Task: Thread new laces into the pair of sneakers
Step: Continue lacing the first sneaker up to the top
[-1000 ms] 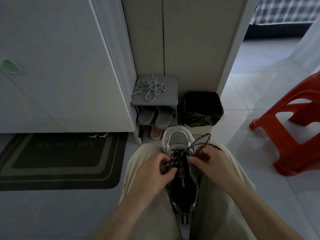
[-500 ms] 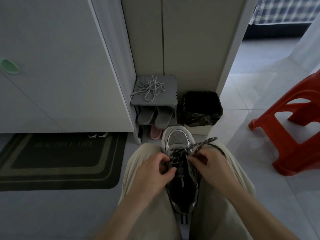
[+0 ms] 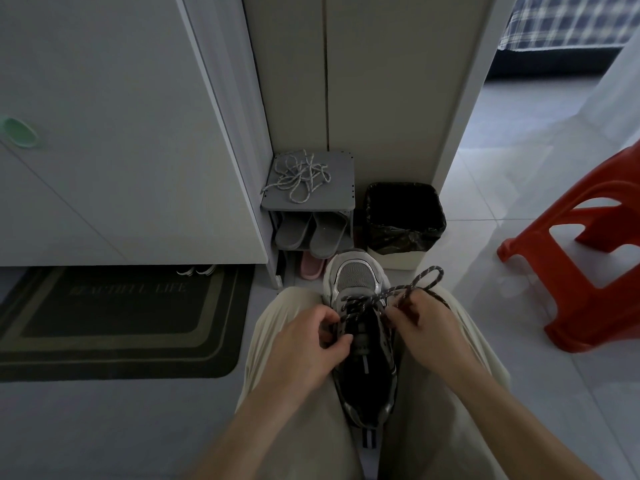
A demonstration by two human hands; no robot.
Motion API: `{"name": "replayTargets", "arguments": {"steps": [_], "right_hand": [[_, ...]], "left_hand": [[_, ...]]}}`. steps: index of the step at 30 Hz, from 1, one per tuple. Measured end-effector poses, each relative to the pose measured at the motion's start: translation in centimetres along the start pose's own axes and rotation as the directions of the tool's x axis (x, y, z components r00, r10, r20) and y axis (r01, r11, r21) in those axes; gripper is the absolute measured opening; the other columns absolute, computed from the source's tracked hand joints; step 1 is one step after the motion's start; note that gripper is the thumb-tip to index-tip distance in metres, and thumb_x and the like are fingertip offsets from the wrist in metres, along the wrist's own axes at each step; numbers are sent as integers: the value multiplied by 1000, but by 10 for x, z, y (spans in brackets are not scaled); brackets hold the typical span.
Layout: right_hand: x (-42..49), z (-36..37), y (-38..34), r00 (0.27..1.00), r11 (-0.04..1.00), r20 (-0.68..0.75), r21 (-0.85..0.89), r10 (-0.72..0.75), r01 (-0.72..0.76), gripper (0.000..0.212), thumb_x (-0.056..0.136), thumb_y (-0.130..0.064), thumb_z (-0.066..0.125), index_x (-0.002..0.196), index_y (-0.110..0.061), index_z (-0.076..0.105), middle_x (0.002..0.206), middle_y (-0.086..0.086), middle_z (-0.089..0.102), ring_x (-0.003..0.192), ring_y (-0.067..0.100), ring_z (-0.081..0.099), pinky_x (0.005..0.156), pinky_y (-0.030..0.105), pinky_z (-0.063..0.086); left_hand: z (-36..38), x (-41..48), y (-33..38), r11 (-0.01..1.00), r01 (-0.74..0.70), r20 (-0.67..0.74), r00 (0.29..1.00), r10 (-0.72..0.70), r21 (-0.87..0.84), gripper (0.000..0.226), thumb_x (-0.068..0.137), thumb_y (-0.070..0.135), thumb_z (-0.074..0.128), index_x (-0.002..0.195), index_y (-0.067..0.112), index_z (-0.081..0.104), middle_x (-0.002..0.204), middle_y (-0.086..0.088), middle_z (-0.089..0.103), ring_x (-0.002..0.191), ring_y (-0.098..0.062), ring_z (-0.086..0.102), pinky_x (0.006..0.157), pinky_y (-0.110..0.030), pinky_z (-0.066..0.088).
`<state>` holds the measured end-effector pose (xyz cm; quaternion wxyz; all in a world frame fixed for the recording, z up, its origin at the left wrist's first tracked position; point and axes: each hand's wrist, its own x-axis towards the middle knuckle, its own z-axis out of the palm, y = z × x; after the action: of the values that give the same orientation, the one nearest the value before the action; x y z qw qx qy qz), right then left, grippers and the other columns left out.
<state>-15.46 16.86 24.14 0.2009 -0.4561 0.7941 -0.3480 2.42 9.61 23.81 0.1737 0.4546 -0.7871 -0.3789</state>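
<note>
Sneaker (image 3: 358, 282) sits wedged between our thighs, toe pointing away, with the dark speckled lace (image 3: 377, 296) crossed over its front eyelets. Our right hand (image 3: 424, 323) pinches the lace, a loop standing up beyond the knuckles. Our left hand (image 3: 304, 341) has thumb and forefinger pinched at the left eyelet row, seemingly on the lace's other end. To do this well we should draw the slack through evenly and untwisted, and steady the upper while feeding the tip — no yanking.
</note>
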Motion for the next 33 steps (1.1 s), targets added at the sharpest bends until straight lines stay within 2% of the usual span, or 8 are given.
{"name": "replayTargets", "arguments": {"steps": [5, 9, 12, 14, 18, 26, 29, 33], "right_hand": [[-1, 4, 7, 991, 990, -94, 115, 92, -81, 22, 94, -18, 51, 76, -13, 41, 69, -3, 55, 63, 14, 54, 58, 32, 44], [-1, 0, 5, 993, 969, 51, 215, 110, -118, 12, 86, -25, 67, 91, -23, 56, 79, -7, 71, 77, 3, 67, 72, 27, 52], [-3, -4, 3, 992, 979, 96, 179, 84, -100, 9, 80, -23, 73, 84, -28, 67, 78, -10, 71, 76, 1, 66, 75, 25, 51], [-2, -3, 2, 995, 986, 58, 143, 82, -89, 3, 86, -23, 67, 83, -22, 66, 77, -7, 71, 76, 7, 66, 75, 31, 54], [4, -5, -1, 984, 921, 72, 348, 160, -175, 19, 97, -19, 48, 94, -4, 58, 73, -1, 74, 70, 12, 71, 74, 40, 58], [-7, -31, -5, 994, 992, 49, 85, 94, -98, 47, 94, -41, 48, 58, -11, 57, 49, -4, 65, 44, 10, 62, 65, 35, 54], [-10, -36, -3, 995, 991, -91, 130, 33, -21, 38, 92, -42, 50, 60, -22, 55, 48, -4, 63, 42, 9, 58, 56, 32, 51], [2, -27, 4, 985, 987, -102, -91, -140, 131, 16, 85, -35, 63, 73, -26, 64, 64, -11, 64, 60, 8, 59, 61, 35, 51]], "left_hand": [[0, -1, 0, 1000, -4, -2, 1000, 4, -7, 20, 78, 38, 71, 89, 40, 55, 86, 17, 65, 81, 5, 61, 70, -8, 46], [1, 0, -1, 1000, 3, 0, 1000, -3, -6, 20, 78, 38, 71, 90, 39, 55, 86, 17, 65, 81, 5, 61, 70, -10, 47], [1, 0, 0, 1000, 3, -3, 1000, -3, 0, 20, 78, 38, 71, 90, 39, 55, 86, 17, 65, 81, 5, 61, 72, -13, 49], [2, 0, 0, 1000, 4, -6, 1000, -4, -3, 19, 78, 38, 71, 91, 38, 56, 86, 17, 65, 81, 5, 61, 72, -13, 50], [2, -1, -1, 1000, 5, 0, 1000, -5, 2, 20, 79, 38, 70, 93, 38, 57, 88, 18, 65, 82, 6, 61, 73, -13, 51], [2, 2, 1, 997, -49, -31, 998, 51, 59, 6, 88, 37, 63, 92, 33, 61, 82, 18, 62, 78, 6, 58, 67, -7, 45], [3, 5, 3, 996, -41, -52, 998, 45, 74, 9, 88, 35, 63, 96, 32, 60, 83, 19, 61, 77, 5, 58, 67, -9, 46], [5, 10, 6, 996, -40, -51, 998, 45, 79, 5, 88, 30, 63, 93, 28, 61, 79, 17, 59, 74, 5, 56, 66, -9, 43]]}}
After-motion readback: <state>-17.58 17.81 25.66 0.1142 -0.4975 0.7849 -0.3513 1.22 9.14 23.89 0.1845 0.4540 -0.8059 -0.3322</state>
